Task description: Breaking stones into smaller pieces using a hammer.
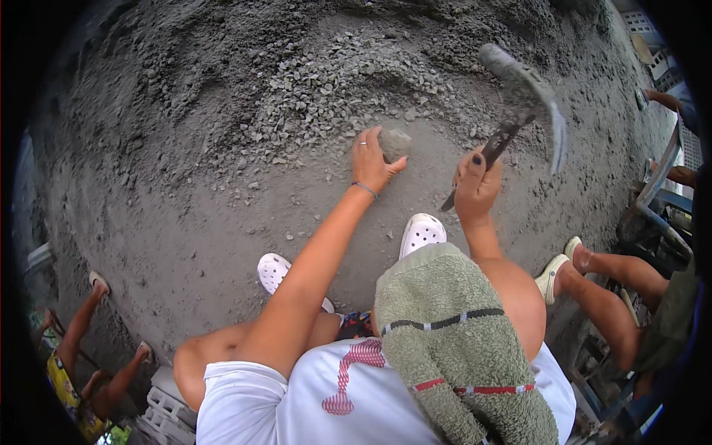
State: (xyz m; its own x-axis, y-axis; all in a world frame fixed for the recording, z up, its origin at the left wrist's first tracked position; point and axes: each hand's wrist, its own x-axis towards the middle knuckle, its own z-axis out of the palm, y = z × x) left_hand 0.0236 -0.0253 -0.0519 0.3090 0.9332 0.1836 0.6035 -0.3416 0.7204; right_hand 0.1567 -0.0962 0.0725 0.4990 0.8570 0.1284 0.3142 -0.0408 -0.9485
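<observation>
1. Head view, and the landmark is the pale gravel pile [319,93], spread across grey, dusty ground [311,204].
2. Here's the stone [397,144], a rough grey lump, sitting on the ground just on the near side of the gravel pile, toward its right end.
3. Left hand [374,169] is on it! Fingers and thumb curve around the stone's left and near sides, grasping it low; a ring [363,143] on one finger, a dark band [366,190] at the wrist.
4. And the right hand [477,185], right of the gravel pile and nearer the body, is clenched around a dark handle: it's the hammer [519,119], its curved grey head up, blurred, well apart from the stone.
5. Nearer than the gravel pile come white clogs [423,233], then a green towel [445,297] draped over the person's knee and lap.
6. Far right of the gravel pile, a neighbour's bare legs [604,304] in pale shoes.
</observation>
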